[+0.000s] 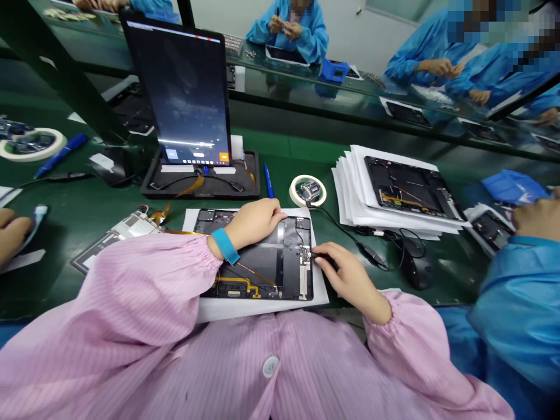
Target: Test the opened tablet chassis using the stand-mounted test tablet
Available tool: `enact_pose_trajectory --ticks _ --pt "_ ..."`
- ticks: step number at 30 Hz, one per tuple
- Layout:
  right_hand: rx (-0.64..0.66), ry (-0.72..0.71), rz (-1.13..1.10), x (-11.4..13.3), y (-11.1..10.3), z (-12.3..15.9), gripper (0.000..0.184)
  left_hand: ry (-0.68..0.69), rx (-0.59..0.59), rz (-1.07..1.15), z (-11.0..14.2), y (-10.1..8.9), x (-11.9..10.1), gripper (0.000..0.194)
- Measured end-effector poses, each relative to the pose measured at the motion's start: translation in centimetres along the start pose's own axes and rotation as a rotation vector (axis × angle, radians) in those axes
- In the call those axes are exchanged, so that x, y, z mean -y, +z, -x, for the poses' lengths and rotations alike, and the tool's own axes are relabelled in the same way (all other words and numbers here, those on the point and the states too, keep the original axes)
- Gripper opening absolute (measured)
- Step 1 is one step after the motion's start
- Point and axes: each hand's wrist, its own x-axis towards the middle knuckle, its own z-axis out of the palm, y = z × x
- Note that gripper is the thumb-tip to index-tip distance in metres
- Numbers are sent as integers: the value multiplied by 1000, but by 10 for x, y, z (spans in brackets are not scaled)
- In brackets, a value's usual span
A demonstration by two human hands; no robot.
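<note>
The open tablet casing (pixel 258 259) lies on white paper (pixel 321 289) over the tabletop (pixel 61 230). The right hand (pixel 347 274) pinches a small black plug (pixel 314 255) at its edge; the left hand (pixel 258 221) rests across it (its grip I cannot tell).

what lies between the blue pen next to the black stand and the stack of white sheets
In the head view, a roll of tape lies there, with a shiny object inside its ring; a black cable shows off its near edge.

Electronics assembly workshop; opened tablet housing (pixel 262 269) on a green counter (pixel 289 150); upright lit tablet (pixel 188 93) in a black stand (pixel 250 189); blue-smocked workers (pixel 315 38) seated opposite.
</note>
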Motion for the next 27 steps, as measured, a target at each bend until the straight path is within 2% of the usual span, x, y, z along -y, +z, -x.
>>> enact_pose_trajectory --ticks 4,6,10,12,15,16,18,19,24,27 --pt "42 -53 349 14 6 0 20 -20 74 30 -2 2 7 29" --pt "59 -93 434 15 8 -3 22 -12 74 55 -3 4 12 29" --pt "129 -153 392 2 3 -7 22 -16 69 69 -5 4 14 29" --pt "131 -125 291 -7 -2 -7 22 -22 74 70 -4 3 14 29" --pt "-34 -25 118 -18 -8 -1 34 -21 78 83 -3 2 13 29" --pt "-108 -7 92 -21 -9 2 31 -18 78 86 -3 2 13 29" --pt "-198 -32 104 -23 -9 7 15 -13 76 84 -3 2 13 29" --pt "-204 -64 128 -23 -9 9 12 -12 77 82 -3 2 13 29" --pt "-82 -188 266 -20 -11 9 22 -13 73 72 -4 3 13 29" --pt "-84 -255 366 -18 -11 5 21 -9 67 58 -3 3 13 29"
